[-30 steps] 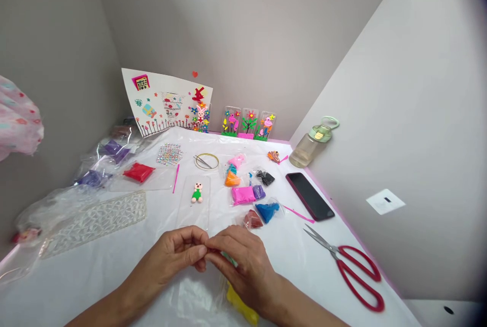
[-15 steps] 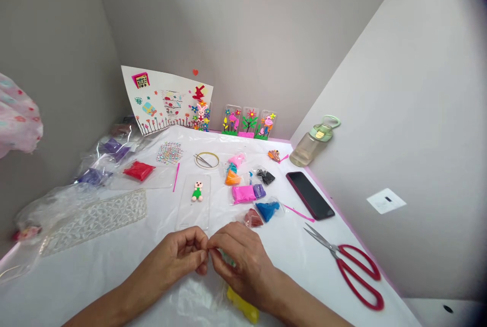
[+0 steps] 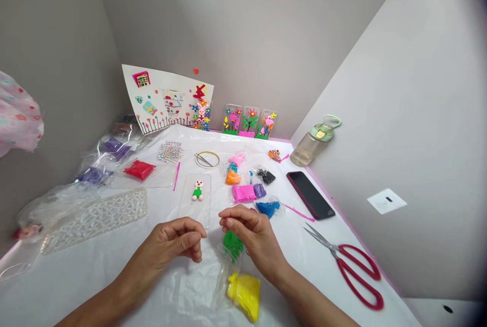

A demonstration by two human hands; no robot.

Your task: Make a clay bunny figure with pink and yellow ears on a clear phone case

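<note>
- Fingers (image 3: 192, 238) of your left hand (image 3: 173, 240) pinch together, perhaps on a clay crumb; right hand (image 3: 251, 233) curls over the green clay (image 3: 232, 243) bag on the bench (image 3: 76, 276).
- You seem mid-pinch; next likely needs shaping.

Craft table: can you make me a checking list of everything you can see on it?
Surface: white table under clear plastic sheet.
Job's things: green clay in a bag under the right hand; yellow clay near it; clear phone case bearing a small clay figure.
Clutter: red scissors, dark phone, water bottle, coloured clay bags, gem stickers.
Grippers: left hand and right hand fingers curled, apart; whether they pinch anything is unclear.
Cables: nothing seen.
Surroundings: grey walls; decorated card and decorated cases leaning at the back.
</note>
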